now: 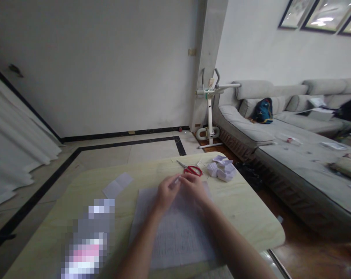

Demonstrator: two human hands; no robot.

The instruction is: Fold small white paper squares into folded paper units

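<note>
My left hand point(168, 190) and my right hand point(194, 186) meet over the middle of the table, fingertips pinched together on a small piece of whitish paper point(178, 178). Most of that piece is hidden by my fingers. Beneath my forearms lies a large sheet of paper point(178, 240) with blurred marks on it. Just beyond my right hand rest scissors with red handles point(193, 170), their blades pointing away to the left. Crumpled or folded pale paper pieces point(222, 169) sit to the right of the scissors. A creased slip of paper point(117, 185) lies off to the left.
The light wooden table point(250, 217) has rounded corners. A pixelated patch point(88, 240) covers something at its left front. To the right stands a grey sofa point(303, 166) with a blue backpack point(264, 111). White exercise equipment point(210, 112) stands behind, by the wall.
</note>
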